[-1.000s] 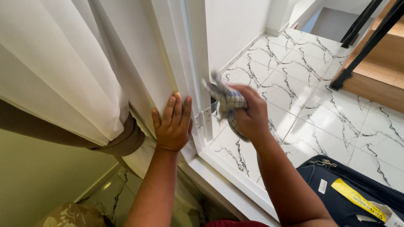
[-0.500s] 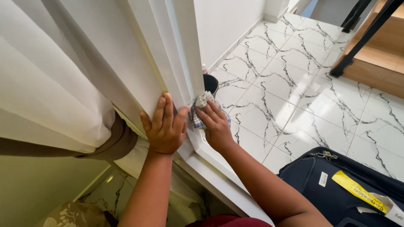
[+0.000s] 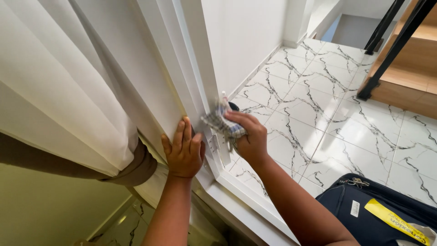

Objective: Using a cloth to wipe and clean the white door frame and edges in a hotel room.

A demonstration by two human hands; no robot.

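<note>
Since 0.5 s ago: my right hand (image 3: 248, 136) with checked cloth (image 3: 222, 123) slid up white door frame (image 3: 191, 73), cloth now spread wider. Right hand grasping cloth at frame centre, pressed on frame edge. Cloth's long axis runs upper left to lower right. My left hand (image 3: 184, 150) flat, released, fingers pointing up, braced beside hinge (image 3: 214, 145). White curtain (image 3: 59, 100) at left, dark blue suitcase (image 3: 378, 218) lower right.

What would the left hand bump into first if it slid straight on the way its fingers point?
The left hand lies flat on the white frame, fingers pointing up along it. Straight on, it would likely only slide further along that frame; the white curtain hangs just to its left, though depth is unclear.
</note>
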